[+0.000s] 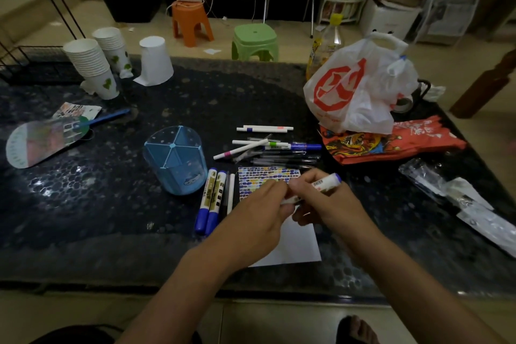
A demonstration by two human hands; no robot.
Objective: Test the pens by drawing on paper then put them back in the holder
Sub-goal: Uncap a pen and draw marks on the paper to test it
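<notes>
Both hands, left hand and right hand, pinch marker above paper.

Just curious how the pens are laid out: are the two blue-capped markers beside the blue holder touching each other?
Touching. The head view shows the two blue-capped markers lying side by side, no table visible between their barrels, just right of the blue holder.

Print on the markers and red packet is illegible.

Bare forearms — no sleeves
</notes>
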